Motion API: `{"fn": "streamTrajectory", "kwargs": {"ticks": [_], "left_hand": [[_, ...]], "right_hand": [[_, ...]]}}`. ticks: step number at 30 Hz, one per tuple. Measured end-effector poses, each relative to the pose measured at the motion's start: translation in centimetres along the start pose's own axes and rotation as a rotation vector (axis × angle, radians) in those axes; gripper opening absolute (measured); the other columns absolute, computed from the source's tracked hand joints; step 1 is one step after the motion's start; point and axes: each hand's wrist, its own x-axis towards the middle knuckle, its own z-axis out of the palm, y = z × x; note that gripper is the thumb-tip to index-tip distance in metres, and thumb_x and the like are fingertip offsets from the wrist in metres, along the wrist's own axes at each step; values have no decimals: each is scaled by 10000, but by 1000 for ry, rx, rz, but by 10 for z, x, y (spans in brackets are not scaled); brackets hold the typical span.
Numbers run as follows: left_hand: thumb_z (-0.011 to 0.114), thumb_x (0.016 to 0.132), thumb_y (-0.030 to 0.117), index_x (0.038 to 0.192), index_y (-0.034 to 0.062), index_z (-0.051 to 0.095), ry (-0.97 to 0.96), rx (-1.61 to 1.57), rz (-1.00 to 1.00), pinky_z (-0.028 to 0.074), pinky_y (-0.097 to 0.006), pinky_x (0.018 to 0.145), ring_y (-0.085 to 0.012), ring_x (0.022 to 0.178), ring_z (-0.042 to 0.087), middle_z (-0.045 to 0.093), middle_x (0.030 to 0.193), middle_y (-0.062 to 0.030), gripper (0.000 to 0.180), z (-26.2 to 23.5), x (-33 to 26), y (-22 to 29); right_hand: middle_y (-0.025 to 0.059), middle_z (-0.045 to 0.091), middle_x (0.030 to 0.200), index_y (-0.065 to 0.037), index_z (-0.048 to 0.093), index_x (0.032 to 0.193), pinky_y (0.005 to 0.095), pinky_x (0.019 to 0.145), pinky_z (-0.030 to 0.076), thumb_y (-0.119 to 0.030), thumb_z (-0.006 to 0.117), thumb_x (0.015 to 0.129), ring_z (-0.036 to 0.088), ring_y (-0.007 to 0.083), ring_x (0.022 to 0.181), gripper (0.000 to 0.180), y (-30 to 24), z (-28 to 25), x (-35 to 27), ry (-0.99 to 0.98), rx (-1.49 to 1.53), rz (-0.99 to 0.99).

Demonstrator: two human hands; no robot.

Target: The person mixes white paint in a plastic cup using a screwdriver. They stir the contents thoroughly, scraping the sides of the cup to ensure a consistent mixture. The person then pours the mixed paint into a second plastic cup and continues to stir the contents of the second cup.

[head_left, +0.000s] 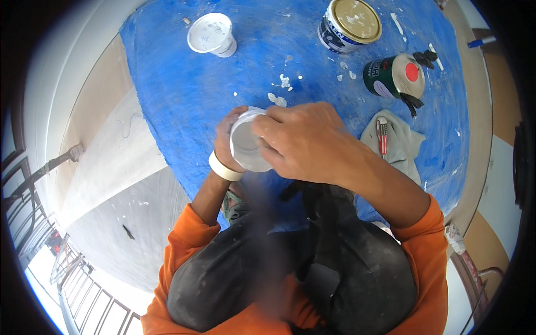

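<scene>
My left hand (224, 138) is wrapped round the side of a translucent white plastic cup (245, 139), which is tilted so that its mouth faces up toward me. My right hand (310, 140) reaches across from the right, fingers curled over the cup's mouth and right rim. Those fingertips are partly hidden and a little blurred, so I cannot make out whether they pinch the rim or something small inside. A pale band circles my left wrist. Both hands are above a paint-marked blue sheet (184, 106), in front of my bent knees.
Farther off stand a white plastic tub (211, 34) and a tin with a gold lid (354, 22). A dark green can (385, 78) with a red cap lies at right, black scraps beside it. A grey cloth (399, 134) carries a red-handled tool (382, 137). White flakes (277, 100) dot the sheet.
</scene>
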Motion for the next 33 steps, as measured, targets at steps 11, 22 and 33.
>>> {"fn": "streamTrajectory", "kwargs": {"ticks": [11, 22, 33], "left_hand": [[773, 756, 297, 1136, 89, 614, -4, -682, -341, 412, -388, 1043, -199, 993, 658, 706, 1066, -79, 461, 12, 1, 31], [668, 811, 403, 1234, 101, 542, -94, -180, -25, 382, -432, 1066, -218, 1075, 623, 668, 1144, -78, 535, 19, -5, 17], [402, 969, 397, 1311, 118, 446, -103, -242, -99, 458, -456, 1015, -288, 1132, 580, 605, 1197, -155, 444, 12, -12, 0]], "right_hand": [[134, 682, 814, -54, 618, 960, 474, 586, 536, -201, 635, 841, 679, 342, 685, 189, -4, 5, -21, -177, 55, 39], [138, 674, 777, -76, 606, 854, 446, 557, 525, -203, 633, 844, 669, 348, 664, 130, 2, 15, -18, 131, 207, 54], [119, 652, 736, -84, 603, 840, 445, 550, 520, -188, 656, 826, 657, 335, 644, 117, 12, 5, -16, 103, 41, 57]]}}
